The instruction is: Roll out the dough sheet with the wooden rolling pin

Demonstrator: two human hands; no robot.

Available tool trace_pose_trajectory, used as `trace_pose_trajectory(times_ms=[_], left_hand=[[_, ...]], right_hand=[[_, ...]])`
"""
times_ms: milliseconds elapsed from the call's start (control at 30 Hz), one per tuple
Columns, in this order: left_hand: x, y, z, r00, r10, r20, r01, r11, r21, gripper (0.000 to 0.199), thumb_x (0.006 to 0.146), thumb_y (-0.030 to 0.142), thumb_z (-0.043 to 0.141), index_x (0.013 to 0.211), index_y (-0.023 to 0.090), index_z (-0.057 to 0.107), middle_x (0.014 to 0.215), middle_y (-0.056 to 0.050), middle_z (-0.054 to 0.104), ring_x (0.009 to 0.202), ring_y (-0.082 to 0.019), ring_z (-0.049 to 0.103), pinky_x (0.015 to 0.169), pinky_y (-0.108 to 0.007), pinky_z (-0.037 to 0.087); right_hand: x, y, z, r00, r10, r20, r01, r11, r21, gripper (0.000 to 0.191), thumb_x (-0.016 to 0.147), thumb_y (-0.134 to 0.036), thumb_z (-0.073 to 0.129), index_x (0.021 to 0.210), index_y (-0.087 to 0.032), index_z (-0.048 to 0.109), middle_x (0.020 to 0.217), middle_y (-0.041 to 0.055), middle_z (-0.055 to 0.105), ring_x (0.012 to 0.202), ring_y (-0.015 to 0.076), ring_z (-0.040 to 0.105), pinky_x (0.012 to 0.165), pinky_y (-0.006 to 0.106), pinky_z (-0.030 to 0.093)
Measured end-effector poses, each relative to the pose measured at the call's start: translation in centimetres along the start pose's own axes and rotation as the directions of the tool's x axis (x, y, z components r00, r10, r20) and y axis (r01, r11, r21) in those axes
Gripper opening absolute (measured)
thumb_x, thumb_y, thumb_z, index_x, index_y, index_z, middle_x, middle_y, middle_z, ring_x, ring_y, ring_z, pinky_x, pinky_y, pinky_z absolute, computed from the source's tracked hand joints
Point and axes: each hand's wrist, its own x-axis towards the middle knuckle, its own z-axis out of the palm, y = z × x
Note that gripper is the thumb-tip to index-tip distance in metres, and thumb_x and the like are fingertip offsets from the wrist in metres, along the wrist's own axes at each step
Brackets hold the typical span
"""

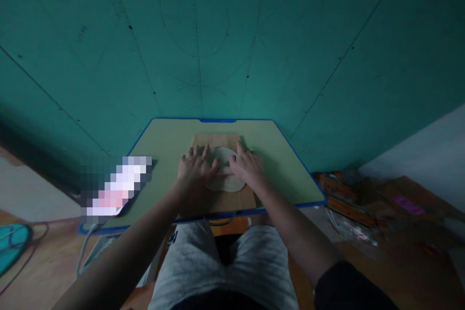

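Note:
A flat round sheet of dough (227, 184) lies on a wooden board (238, 201). Across its middle runs a thin rolling pin (225, 171); only a short stretch of it shows between my hands. My left hand (196, 167) rests palm down over the pin's left end, fingers stretched forward and spread. Over the right end lies my right hand (248, 163), palm down, with its fingers reaching forward and not wrapped around the pin. Both palms hide the pin's ends and the dough's side edges.
The board lies on a pale folding table (286, 169) with a blue rim, against a green wall (225, 48). A phone (119, 189), blurred out, stands on the left with a cable (85, 249). Boxes and clutter (363, 203) are on the floor at right.

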Motion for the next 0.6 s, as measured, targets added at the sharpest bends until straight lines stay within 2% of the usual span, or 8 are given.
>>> trace_pose_trajectory(times_ms=[100, 167, 267, 333, 467, 533, 600], left_hand=[[-0.7, 0.6, -0.1, 1.000, 0.005, 0.023, -0.007, 0.998, 0.067, 0.044, 0.099, 0.038, 0.039, 0.133, 0.026, 0.062, 0.157, -0.016, 0.044, 0.143, -0.047, 0.037, 0.102, -0.071, 0.039], [-0.7, 0.8, -0.2, 0.999, -0.011, 0.033, 0.009, 0.997, 0.074, 0.045, 0.098, 0.037, 0.040, 0.134, 0.022, 0.062, 0.156, -0.017, 0.044, 0.143, -0.047, 0.036, 0.103, -0.068, 0.040], [-0.2, 1.1, -0.5, 0.993, -0.117, 0.012, 0.117, 0.992, 0.047, 0.053, 0.098, 0.038, 0.038, 0.140, 0.010, 0.054, 0.145, -0.024, 0.054, 0.134, -0.042, 0.048, 0.099, -0.055, 0.047], [0.4, 1.1, -0.6, 0.988, -0.152, 0.003, 0.152, 0.988, 0.029, 0.053, 0.098, 0.037, 0.034, 0.136, 0.008, 0.055, 0.135, -0.025, 0.060, 0.123, -0.039, 0.056, 0.091, -0.051, 0.051], [1.4, 0.9, -1.0, 0.991, -0.127, 0.042, 0.127, 0.992, 0.006, 0.045, 0.096, 0.037, 0.035, 0.119, 0.012, 0.065, 0.122, -0.022, 0.066, 0.115, -0.039, 0.059, 0.083, -0.051, 0.053], [2.0, 0.7, -1.1, 0.986, -0.156, 0.060, 0.157, 0.988, -0.004, 0.047, 0.094, 0.039, 0.037, 0.120, 0.011, 0.065, 0.121, -0.023, 0.065, 0.115, -0.040, 0.058, 0.083, -0.053, 0.053], [2.6, 0.5, -1.0, 0.976, -0.201, 0.077, 0.203, 0.979, -0.015, 0.050, 0.094, 0.041, 0.038, 0.124, 0.009, 0.062, 0.122, -0.025, 0.064, 0.115, -0.040, 0.059, 0.083, -0.052, 0.053]], right_hand=[[-1.0, -0.1, 0.0, 0.998, 0.036, -0.048, -0.035, 0.999, 0.006, 0.060, 0.097, -0.037, 0.038, 0.154, -0.019, 0.035, 0.139, 0.0179, 0.058, 0.113, 0.0296, 0.065, 0.093, 0.042, 0.049], [-1.2, -0.2, 0.0, 0.997, 0.036, -0.062, -0.035, 0.999, 0.011, 0.058, 0.096, -0.037, 0.039, 0.151, -0.019, 0.040, 0.138, 0.0183, 0.057, 0.111, 0.0298, 0.066, 0.090, 0.042, 0.050], [-0.8, -0.2, 0.0, 0.997, 0.011, -0.073, -0.011, 1.000, 0.008, 0.048, 0.096, -0.036, 0.038, 0.138, -0.018, 0.051, 0.128, 0.0173, 0.062, 0.106, 0.0294, 0.068, 0.088, 0.042, 0.051], [-0.1, -0.1, -0.1, 0.997, 0.014, -0.072, -0.014, 1.000, 0.003, 0.042, 0.096, -0.036, 0.038, 0.130, -0.018, 0.056, 0.124, 0.0167, 0.064, 0.105, 0.0291, 0.068, 0.089, 0.042, 0.051], [1.4, 0.0, -0.4, 0.997, 0.048, 0.064, -0.050, 0.998, 0.037, 0.043, 0.096, -0.040, 0.038, 0.127, -0.017, 0.056, 0.122, 0.0182, 0.066, 0.112, 0.0324, 0.066, 0.092, 0.046, 0.049], [2.2, 0.0, -0.5, 0.992, 0.062, 0.108, -0.070, 0.995, 0.068, 0.046, 0.097, -0.042, 0.038, 0.132, -0.017, 0.053, 0.125, 0.0186, 0.065, 0.114, 0.0335, 0.065, 0.093, 0.047, 0.049], [2.9, 0.1, -0.4, 0.992, 0.078, 0.100, -0.087, 0.992, 0.086, 0.048, 0.097, -0.042, 0.038, 0.137, -0.017, 0.050, 0.130, 0.0193, 0.062, 0.115, 0.0339, 0.064, 0.093, 0.047, 0.049]])
